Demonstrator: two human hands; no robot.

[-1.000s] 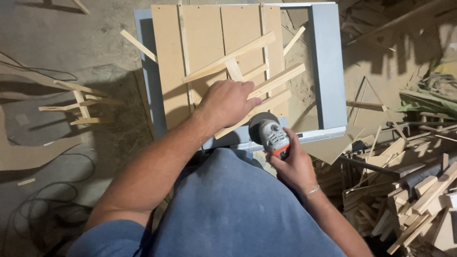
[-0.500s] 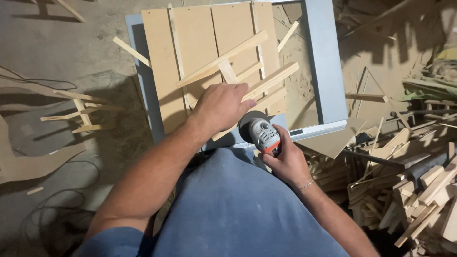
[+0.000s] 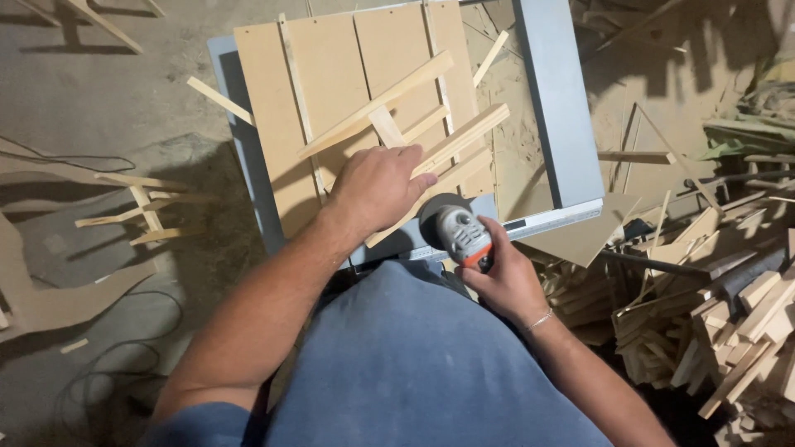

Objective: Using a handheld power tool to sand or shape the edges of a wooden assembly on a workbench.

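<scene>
My left hand [image 3: 377, 186] presses down on a frame of thin wooden slats [image 3: 447, 141] that lies on a brown board [image 3: 331, 74] on a grey table [image 3: 563, 99]. My right hand [image 3: 503, 277] grips a grey and orange angle grinder [image 3: 458, 232] at the table's near edge. Its dark disc sits against the lower end of the slats, just right of my left hand. A thin bracelet is on my right wrist.
A pile of wooden offcuts [image 3: 729, 306] lies on the floor at the right. Loose slats [image 3: 132, 207] and a black cable [image 3: 108, 364] lie on the floor at the left. A triangular board scrap [image 3: 584, 236] sits by the table's right corner.
The view has shifted slightly. My left hand stays on the slats, and my right hand keeps the grinder at their lower end.
</scene>
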